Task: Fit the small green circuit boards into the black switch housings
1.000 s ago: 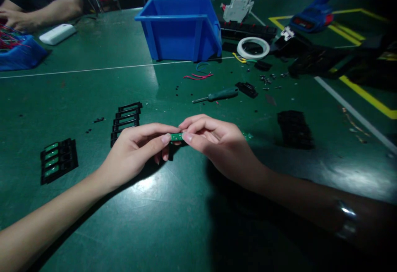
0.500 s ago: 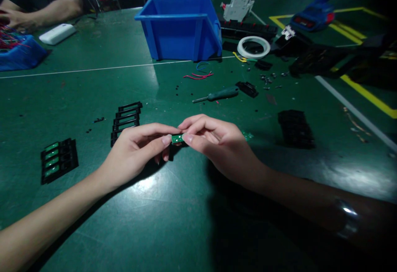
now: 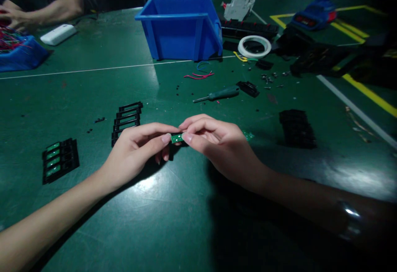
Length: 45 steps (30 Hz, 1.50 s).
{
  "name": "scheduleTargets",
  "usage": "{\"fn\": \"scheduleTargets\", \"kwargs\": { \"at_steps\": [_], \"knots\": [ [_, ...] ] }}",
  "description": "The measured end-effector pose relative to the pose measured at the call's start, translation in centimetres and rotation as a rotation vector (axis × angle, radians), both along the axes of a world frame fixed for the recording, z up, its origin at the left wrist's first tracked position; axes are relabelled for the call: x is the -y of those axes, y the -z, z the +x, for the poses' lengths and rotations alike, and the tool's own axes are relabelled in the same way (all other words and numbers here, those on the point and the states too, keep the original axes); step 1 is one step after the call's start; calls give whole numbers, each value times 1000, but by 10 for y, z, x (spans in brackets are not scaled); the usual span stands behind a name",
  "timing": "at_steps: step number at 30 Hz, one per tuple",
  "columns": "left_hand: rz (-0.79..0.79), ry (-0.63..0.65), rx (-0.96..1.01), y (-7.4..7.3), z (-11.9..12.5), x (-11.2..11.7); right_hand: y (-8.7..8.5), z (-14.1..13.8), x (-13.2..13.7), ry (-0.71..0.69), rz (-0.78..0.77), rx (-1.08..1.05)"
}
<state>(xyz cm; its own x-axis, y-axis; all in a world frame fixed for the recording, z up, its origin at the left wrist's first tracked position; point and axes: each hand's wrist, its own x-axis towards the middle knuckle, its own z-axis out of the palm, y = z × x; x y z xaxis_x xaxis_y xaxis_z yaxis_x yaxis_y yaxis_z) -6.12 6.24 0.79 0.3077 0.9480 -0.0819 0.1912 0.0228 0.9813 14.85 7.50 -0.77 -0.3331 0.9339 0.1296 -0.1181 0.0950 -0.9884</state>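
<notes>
Between my two hands is a small green circuit board (image 3: 177,138), held above the table. My left hand (image 3: 136,152) pinches its left end between thumb and fingers. The right end is gripped by the thumb and curled fingers of my right hand (image 3: 217,141), which hide part of the board. Behind my left hand lie several black plastic frames (image 3: 127,117) in a row. Further left, black holders (image 3: 60,160) carry green boards in their slots. More green pieces (image 3: 248,135) lie just past my right hand, partly covered by it.
A blue bin (image 3: 180,36) stands at the back. In front of it lie a screwdriver (image 3: 221,93), loose wires (image 3: 198,75) and scattered screws (image 3: 269,77). A tape roll (image 3: 254,47), a stack of black parts (image 3: 297,129) and a power tool (image 3: 314,17) are on the right. A co-worker's arm (image 3: 56,11) rests far left.
Both hands stay almost still, pinching the green board in the same place. The view has shifted very slightly.
</notes>
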Motion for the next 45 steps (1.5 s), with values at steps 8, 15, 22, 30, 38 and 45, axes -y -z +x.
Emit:
{"fn": "scheduleTargets", "kwargs": {
  "at_steps": [8, 15, 22, 30, 38, 45],
  "knots": [
    [25, 5, -48, -2, 0, 3, 2, -1, -1, 44, 16, 17],
    [55, -20, -54, -1, 2, 4, 2, -1, 0, 47, 2, 10],
    [53, -2, -47, 0, 1, 5, 1, -1, 1, 35, -2, 21],
    [43, -8, -67, -2, 2, 4, 1, 0, 0, 23, 10, 21],
    [37, -12, -79, -2, 2, 4, 1, -2, 0, 36, 3, 38],
    [53, -15, -90, -2, 3, 3, 1, -2, 0, 41, -10, 41]
  ]
}}
